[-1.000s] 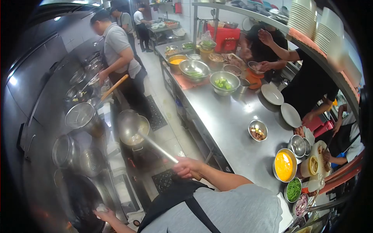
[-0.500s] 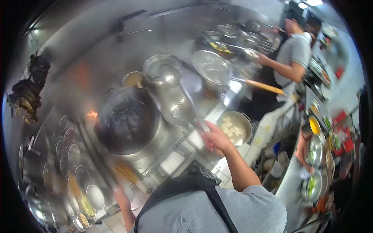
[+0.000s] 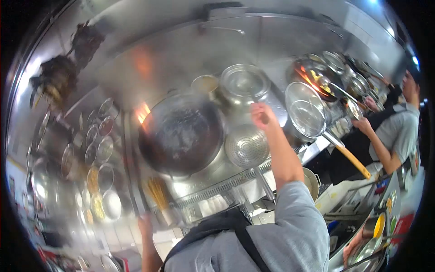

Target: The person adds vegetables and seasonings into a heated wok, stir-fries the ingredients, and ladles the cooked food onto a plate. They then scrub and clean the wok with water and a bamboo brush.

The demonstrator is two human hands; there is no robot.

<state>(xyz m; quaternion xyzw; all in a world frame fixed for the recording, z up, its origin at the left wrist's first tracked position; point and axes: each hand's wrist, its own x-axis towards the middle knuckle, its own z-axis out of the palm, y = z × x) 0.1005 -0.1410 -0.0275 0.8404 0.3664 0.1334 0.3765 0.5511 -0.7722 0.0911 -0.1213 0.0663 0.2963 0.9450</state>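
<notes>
My right hand point(image 3: 264, 115) reaches out over the stove, its fingers curled beside the round metal pot point(image 3: 244, 82); what they hold cannot be made out. Below it lies a perforated skimmer point(image 3: 247, 146). A large dark wok point(image 3: 182, 134), wet or shiny inside, sits to the left, with flame at its upper left edge. My left hand point(image 3: 145, 225) is low at the left, blurred, near a bamboo brush point(image 3: 158, 194); its fingers are too smeared to read.
A wire strainer point(image 3: 306, 111) with a wooden handle lies right of the pot. Farther right, a co-worker point(image 3: 394, 131) works at another wok point(image 3: 317, 79) with flames. Seasoning bowls point(image 3: 112, 204) stand at the left. A pot point(image 3: 311, 183) is partly behind my right arm.
The view has swung from the steel counter to the stove. My right hand, earlier shut on a long ladle, has reached forward to the pot. The white cloth at my left hand is no longer discernible.
</notes>
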